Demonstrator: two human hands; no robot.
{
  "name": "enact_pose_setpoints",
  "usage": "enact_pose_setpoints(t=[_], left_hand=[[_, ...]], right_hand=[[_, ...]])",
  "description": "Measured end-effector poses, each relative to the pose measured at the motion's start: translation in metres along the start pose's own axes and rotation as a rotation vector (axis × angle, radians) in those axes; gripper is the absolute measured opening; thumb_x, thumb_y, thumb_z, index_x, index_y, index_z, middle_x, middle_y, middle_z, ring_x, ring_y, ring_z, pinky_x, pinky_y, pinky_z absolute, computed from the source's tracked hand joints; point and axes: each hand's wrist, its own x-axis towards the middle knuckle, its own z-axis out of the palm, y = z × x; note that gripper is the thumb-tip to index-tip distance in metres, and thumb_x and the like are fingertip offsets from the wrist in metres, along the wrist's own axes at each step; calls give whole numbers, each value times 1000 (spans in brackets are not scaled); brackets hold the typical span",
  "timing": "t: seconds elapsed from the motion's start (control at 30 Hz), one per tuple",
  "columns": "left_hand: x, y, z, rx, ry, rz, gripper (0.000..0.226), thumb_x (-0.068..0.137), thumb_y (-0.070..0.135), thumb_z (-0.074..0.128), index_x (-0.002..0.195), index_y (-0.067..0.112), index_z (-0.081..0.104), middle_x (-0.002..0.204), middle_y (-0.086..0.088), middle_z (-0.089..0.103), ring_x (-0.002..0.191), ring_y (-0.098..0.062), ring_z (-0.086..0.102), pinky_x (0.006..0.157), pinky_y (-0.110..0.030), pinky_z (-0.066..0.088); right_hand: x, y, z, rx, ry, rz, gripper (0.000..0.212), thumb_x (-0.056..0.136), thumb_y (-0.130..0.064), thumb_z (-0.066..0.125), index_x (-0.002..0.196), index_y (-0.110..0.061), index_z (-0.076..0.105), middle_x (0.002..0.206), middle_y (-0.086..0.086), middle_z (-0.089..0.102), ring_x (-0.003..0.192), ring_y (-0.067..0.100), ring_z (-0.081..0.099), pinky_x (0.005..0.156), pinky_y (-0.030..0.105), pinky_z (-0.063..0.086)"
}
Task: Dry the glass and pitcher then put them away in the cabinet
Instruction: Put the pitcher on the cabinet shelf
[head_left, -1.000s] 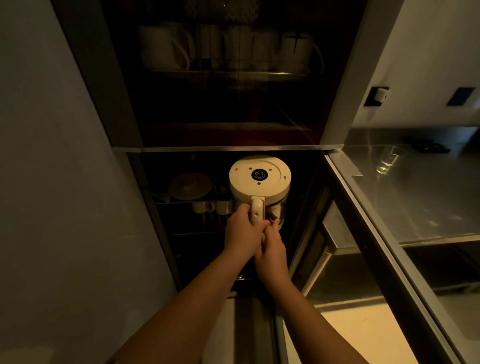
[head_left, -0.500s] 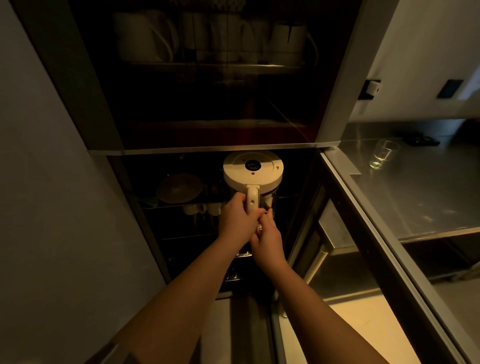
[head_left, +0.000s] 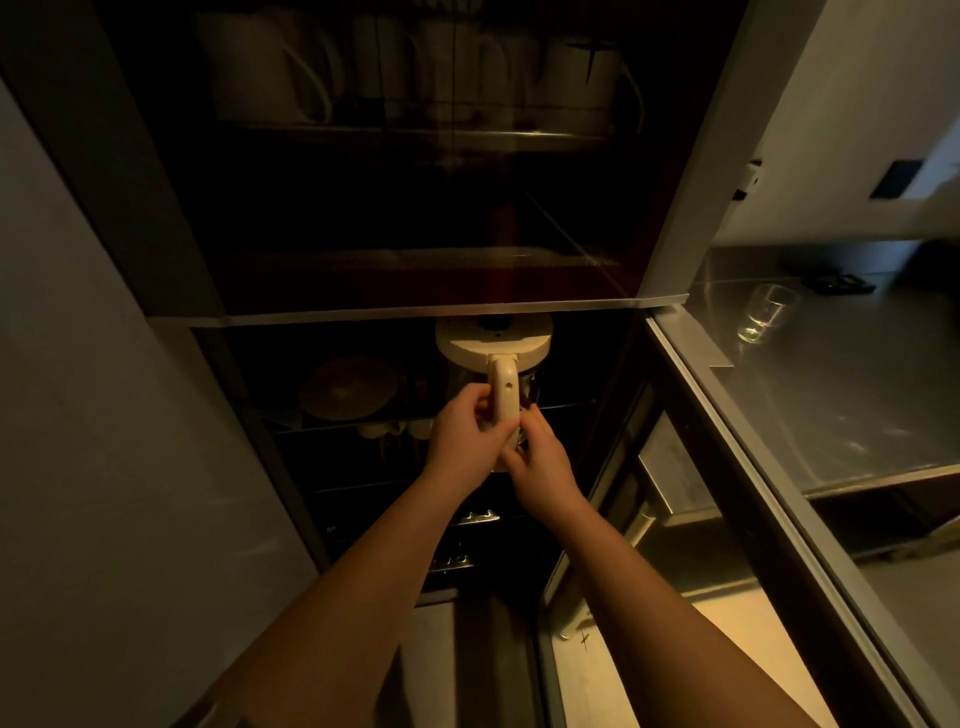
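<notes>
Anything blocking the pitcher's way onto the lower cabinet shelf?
Nothing visible: the pitcher, its handle gripped by the left hand and right hand, is already under the lower opening's top edge. Shelf depth is too dark to judge.

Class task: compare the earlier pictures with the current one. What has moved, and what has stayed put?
The pitcher has gone deeper into the lower cabinet compartment: its lid, fully in view before, now sits partly under the shelf edge. Both hands went with it; the left hand still grips the handle, the right hand stays at its base. The glass remains on the steel counter.
</notes>
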Motion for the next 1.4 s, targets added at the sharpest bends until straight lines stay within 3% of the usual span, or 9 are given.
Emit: enact_pose_setpoints(t=[0.1, 0.27, 0.4, 0.47, 0.63, 0.87, 1.07, 1.2, 1.4], left_hand=[[1, -8, 2, -2, 24, 30, 38, 87, 14, 67, 123, 20, 55, 118, 8, 55, 110, -9, 56, 72, -14, 48], [3, -19, 4, 252, 108, 116, 69, 88, 19, 65, 146, 29, 30, 155, 5, 14, 132, -7, 27, 92, -9, 31], [16, -23, 6, 325, 8, 47, 87, 91, 23, 61, 151, 39, 0, 160, 6, -14, 147, -25, 11, 99, -28, 36], [23, -24, 9, 312, -14, 6, 86, 93, 23, 59, 151, 38, -2, 161, 3, -14, 146, -27, 16, 96, -27, 38], [35, -30, 20, 303, -40, -49, 77, 95, 22, 56, 153, 30, 6, 161, 1, -8, 146, -27, 16, 110, -38, 33], [46, -56, 31, 358, -120, -22, 76, 92, 12, 57, 152, 34, 16, 160, 5, 4, 143, -25, 26, 109, -39, 40], [45, -74, 50, 442, -172, 23, 74, 97, 23, 53, 151, 40, 6, 160, 8, -11, 148, -24, -2, 119, -46, 16], [52, -76, 53, 700, -162, 78, 77, 94, 18, 51, 152, 38, 4, 161, -1, -12, 146, -28, -17, 116, -48, -11], [59, -78, 52, 888, -136, 153, 79, 91, 18, 52, 152, 36, 5, 161, -6, 0, 147, -31, -4, 116, -54, -8]], right_hand=[[13, 1, -5, -30, 6, 24, 32, 90, -27, 59, 117, -39, 50, 144, 6, 43, 135, 26, 40, 103, 50, 45], [28, 3, -19, -91, -9, 28, 49, 89, -23, 61, 134, -27, 43, 145, 4, 42, 134, 24, 42, 102, 50, 46], [39, 3, -26, -112, 24, 23, 50, 92, -21, 59, 139, -22, 41, 141, 3, 45, 125, 20, 48, 96, 34, 49], [44, 1, -28, -119, 63, 8, 48, 94, -20, 56, 139, -18, 42, 136, 2, 44, 117, 13, 47, 89, 20, 43], [61, -7, -29, -132, 121, -5, 41, 96, -19, 53, 136, -14, 46, 132, 7, 43, 105, 8, 44, 91, 23, 39], [71, 3, -18, -80, 288, -9, 43, 94, -19, 57, 135, -15, 45, 126, 2, 50, 109, 10, 52, 82, 15, 39], [45, 22, 1, -117, 331, -171, 49, 94, -12, 52, 139, -27, 40, 141, -2, 39, 106, -3, 50, 79, 7, 40], [43, 37, -7, -330, 277, -227, 48, 92, -23, 39, 140, -30, 42, 156, 2, 22, 133, 19, 38, 99, 28, 45], [55, 43, -22, -666, 178, -90, 66, 93, -7, 49, 150, -30, 23, 160, 6, 0, 135, 27, 36, 99, 34, 47]])
